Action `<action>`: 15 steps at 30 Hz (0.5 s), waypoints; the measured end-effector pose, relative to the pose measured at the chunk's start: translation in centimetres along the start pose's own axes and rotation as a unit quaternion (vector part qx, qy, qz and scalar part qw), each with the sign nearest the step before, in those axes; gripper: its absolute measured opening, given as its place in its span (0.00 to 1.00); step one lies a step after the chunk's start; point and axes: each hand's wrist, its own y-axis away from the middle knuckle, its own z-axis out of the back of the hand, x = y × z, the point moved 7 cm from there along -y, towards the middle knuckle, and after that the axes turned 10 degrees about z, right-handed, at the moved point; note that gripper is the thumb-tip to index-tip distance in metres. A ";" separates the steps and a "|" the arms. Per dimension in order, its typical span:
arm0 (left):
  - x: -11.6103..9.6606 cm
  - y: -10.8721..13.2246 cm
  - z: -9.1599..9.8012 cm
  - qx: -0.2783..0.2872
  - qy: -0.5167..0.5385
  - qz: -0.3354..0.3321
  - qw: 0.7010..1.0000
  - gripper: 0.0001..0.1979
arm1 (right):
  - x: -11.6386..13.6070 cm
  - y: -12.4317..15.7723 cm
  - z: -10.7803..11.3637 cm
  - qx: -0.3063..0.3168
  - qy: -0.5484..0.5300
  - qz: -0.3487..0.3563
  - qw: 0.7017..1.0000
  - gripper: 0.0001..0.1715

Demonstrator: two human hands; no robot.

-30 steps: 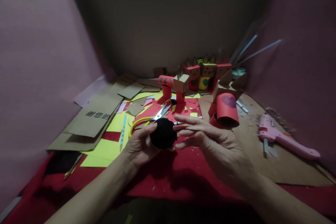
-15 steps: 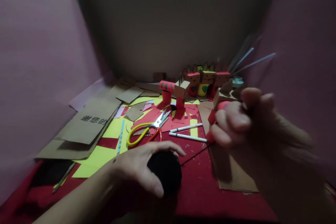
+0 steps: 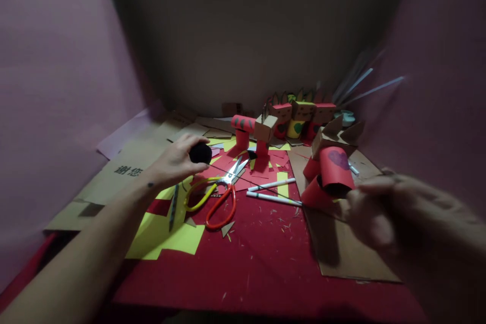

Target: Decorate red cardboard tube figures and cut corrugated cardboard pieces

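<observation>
My left hand (image 3: 182,158) is closed round a black ball of yarn (image 3: 201,154) above the paper scraps at left. From the ball a thin strand of black yarn (image 3: 258,184) stretches right across the scissors (image 3: 227,180) and two white marker-like sticks (image 3: 274,199). It runs toward my right hand (image 3: 383,207), which is blurred, with thumb and fingers pinched together on the strand's end. Just left of that hand stands a cat-eared figure of red paper tubes (image 3: 336,168) with a cardboard head (image 3: 325,139); a purple heart marks its front tube.
Finished-looking box-headed figures (image 3: 299,116) stand at the back. A red tube animal (image 3: 245,129) stands mid-table. Yellow paper (image 3: 167,238) and flattened cardboard (image 3: 102,182) lie at left, with a cardboard sheet (image 3: 360,253) at right. Pale straws (image 3: 374,88) stick up behind.
My left hand has carried the yarn ball up and left, drawing the strand longer. My right hand has moved down and to the right, uncovering the red tube figure.
</observation>
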 end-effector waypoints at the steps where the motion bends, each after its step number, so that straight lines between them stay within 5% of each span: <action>1: -0.1 -0.6 -0.5 -0.006 -0.035 -0.019 0.999 0.23 | -1.3 0.2 -0.9 -0.021 -0.024 -0.037 0.999 0.14; 6: 0.7 -3.1 -3.1 0.001 -0.099 -0.032 0.995 0.24 | -5.7 0.8 -4.0 -0.002 -0.084 -0.171 0.982 0.14; 11: 2.0 -4.0 -4.8 0.005 -0.110 -0.009 0.994 0.27 | -6.2 0.4 -3.9 0.054 -0.084 -0.169 0.981 0.14; 15: 2.2 -3.9 -4.4 -0.047 -0.114 0.033 0.992 0.26 | -6.8 0.4 -3.5 0.064 -0.061 -0.183 0.979 0.15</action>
